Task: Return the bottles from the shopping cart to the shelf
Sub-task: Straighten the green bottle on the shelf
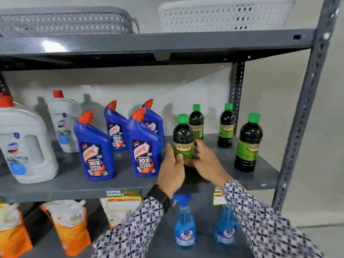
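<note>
A dark bottle with a green cap and a green "SUNNY" label (pixel 183 138) stands upright on the grey middle shelf (pixel 214 180), near its front edge, with both hands around its lower half. The left hand (pixel 172 169) is on the bottle's left side, its thumb lying across the bottom of the label and its fingers (pixel 169 150) stretched upward along the side, loosely curved, not clenched. The right hand (pixel 206 162) comes in from the right, fingers spread and bent about the bottle's right flank at label height; motion blur hides whether every fingertip presses the plastic, but the palm and thumb sit against the base. So the bottle is cupped between two half-open hands, its bottom hidden by them, and whether it rests fully on the shelf cannot be told. Just behind it stands a second green-capped bottle (pixel 196 123), close to touching; a third (pixel 226 125) stands further right toward the back, and a fourth (pixel 248 144) near the front right corner, well apart from the hands. To the left are blue Harpic bottles with red caps (pixel 144 146), the nearest just beside the left hand, and beyond them white jugs with red caps (pixel 26 146). A black watch (pixel 160 197) sits on the left wrist, and both arms wear patterned sleeves (pixel 270 226). On the shelf below stand blue spray bottles (pixel 184 226) and orange pouches (pixel 70 228).
</note>
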